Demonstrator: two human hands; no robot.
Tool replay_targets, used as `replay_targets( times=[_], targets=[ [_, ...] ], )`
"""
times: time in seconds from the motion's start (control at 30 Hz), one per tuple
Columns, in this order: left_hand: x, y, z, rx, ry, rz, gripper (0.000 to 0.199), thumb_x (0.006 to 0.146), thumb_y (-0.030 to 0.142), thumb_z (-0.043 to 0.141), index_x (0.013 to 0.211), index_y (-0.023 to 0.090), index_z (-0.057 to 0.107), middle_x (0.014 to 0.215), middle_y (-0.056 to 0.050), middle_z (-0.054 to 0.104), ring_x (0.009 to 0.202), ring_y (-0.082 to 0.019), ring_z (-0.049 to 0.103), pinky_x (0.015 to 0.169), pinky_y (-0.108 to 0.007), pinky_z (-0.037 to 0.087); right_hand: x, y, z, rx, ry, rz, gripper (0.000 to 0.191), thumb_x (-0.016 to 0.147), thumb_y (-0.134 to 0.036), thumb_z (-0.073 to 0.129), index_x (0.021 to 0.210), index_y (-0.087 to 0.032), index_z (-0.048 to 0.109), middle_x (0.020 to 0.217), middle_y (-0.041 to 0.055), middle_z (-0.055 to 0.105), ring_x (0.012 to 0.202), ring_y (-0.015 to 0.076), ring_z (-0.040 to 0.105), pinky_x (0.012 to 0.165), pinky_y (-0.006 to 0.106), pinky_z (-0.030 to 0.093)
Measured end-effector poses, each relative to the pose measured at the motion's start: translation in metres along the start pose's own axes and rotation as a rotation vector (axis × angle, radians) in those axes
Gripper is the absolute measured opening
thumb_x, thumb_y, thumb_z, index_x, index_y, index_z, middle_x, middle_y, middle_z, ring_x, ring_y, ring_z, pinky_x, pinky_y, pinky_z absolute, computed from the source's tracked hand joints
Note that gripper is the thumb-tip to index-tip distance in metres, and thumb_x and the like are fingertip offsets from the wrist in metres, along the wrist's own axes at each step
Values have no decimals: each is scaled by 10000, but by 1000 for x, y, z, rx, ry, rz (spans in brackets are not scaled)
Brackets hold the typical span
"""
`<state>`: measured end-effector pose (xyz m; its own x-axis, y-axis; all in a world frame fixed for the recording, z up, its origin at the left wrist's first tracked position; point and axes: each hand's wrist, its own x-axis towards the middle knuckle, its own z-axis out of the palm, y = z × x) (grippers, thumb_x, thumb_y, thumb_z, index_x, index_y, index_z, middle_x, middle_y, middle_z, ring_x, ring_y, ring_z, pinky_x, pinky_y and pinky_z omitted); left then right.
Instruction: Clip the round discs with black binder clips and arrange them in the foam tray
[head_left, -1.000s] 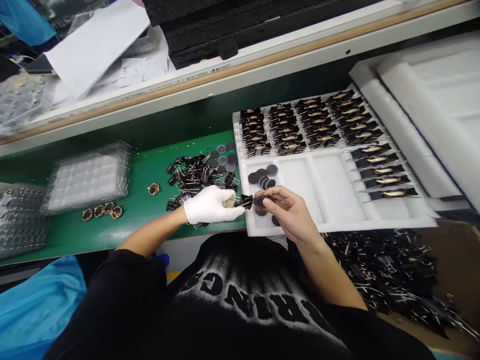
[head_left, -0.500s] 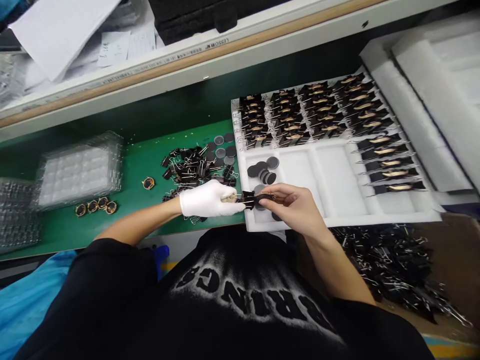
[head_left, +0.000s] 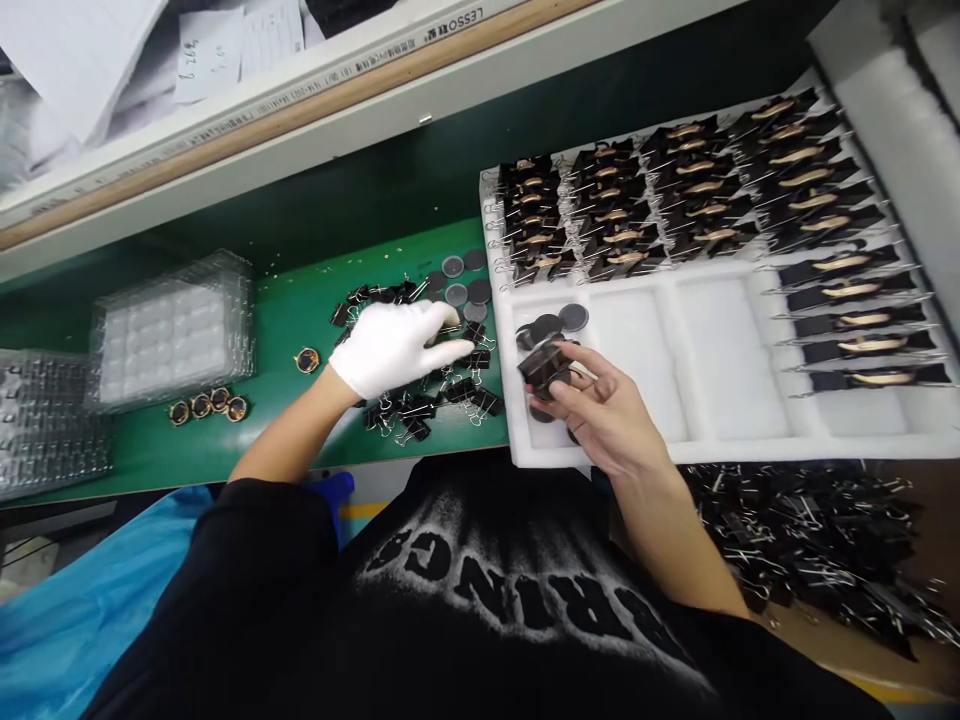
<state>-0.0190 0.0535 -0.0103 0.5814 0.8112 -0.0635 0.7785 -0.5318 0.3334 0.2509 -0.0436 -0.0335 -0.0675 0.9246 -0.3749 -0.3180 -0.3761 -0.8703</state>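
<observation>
My left hand (head_left: pixel 401 345), in a white glove, reaches over the pile of black binder clips (head_left: pixel 416 410) on the green bench. Its thumb and forefinger are apart, with clips beneath and beside them. In my bare right hand (head_left: pixel 611 405) is a dark round piece with a black binder clip (head_left: pixel 546 368) clamped on it, pinched between thumb and fingers. This hand hovers above the near left compartment of the white foam tray (head_left: pixel 679 335). Loose black discs (head_left: pixel 574 317) lie in that compartment, partly hidden by the held piece.
Rows of clipped pieces (head_left: pixel 701 190) fill the tray's far side and right column. More discs (head_left: pixel 454 267) lie beside the clip pile. Gold-rimmed round pieces (head_left: pixel 201 405) and stacked clear plastic trays (head_left: pixel 169 330) are leftward. A heap of binder clips (head_left: pixel 810 530) sits below the tray.
My left hand has parted from the clip on the held piece and moved left over the clip pile. My right hand keeps the piece, now turned and tilted. The view has shifted.
</observation>
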Motion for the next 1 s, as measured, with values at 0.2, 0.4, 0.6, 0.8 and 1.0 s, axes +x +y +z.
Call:
replay_targets(
  times=[0.2,0.4,0.6,0.8,1.0],
  targets=[
    [23,-24,18,378,-29,307,432,1062,473,497,837,170,706,809,-81,656,691,-205,598,628,-327,269,4,9,6,127,12,87,360,738,-386,914,1025,-303,713,1021,-3,780,1000,200,743,901,387,639],
    [9,0,17,-178,476,144,380,1018,386,563,712,186,668,674,-22,599,600,-136,513,625,-300,365,4,5,12,116,-61,50,474,662,-469,960,1005,-269,700,900,-2,768,848,190,736,843,398,653],
    [-6,48,30,-642,435,-25,459,1059,433,503,713,179,665,633,0,611,588,-115,539,595,-265,415,2,11,21,1,-95,-89,504,688,-397,959,1130,-254,763,1136,57,791,1050,248,759,1006,474,628],
    [-15,55,45,-692,436,-3,630,1095,608,217,1187,178,668,1060,-115,723,899,-185,683,765,-313,513,-3,12,27,-199,60,-265,367,686,-361,946,993,-237,789,1021,55,806,988,270,776,958,452,659],
    [-3,94,37,-765,596,-264,505,1080,582,334,902,218,636,817,-30,687,752,-161,661,757,-304,506,-7,31,43,-364,176,-629,215,798,-319,866,992,-284,781,1242,72,775,1179,288,737,1020,464,641]
  ],
)
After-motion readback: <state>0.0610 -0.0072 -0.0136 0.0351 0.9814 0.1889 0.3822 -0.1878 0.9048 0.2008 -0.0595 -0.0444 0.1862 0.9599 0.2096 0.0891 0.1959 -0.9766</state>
